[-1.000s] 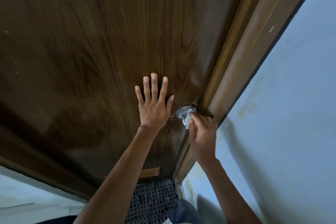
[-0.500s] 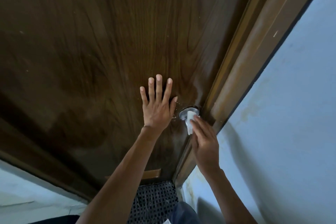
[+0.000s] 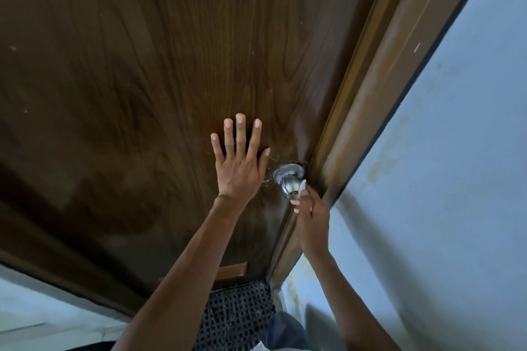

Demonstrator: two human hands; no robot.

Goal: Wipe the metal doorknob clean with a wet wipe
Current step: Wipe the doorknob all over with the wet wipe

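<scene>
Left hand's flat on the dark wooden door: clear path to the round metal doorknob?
Probably yes. The left hand lies just beside the round metal doorknob with only bare dark wooden door between them. The right hand, holding a white wet wipe, covers the knob's right side.

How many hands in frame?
2. The left hand lies flat, fingers spread, on the dark brown wooden door; the right hand holds a white wet wipe against the round silver metal doorknob.

Dim, even light; the doorknob (image 3: 288,179) glints faintly, soft shadows cross the wall (image 3: 456,151), and straight edges bow.
</scene>
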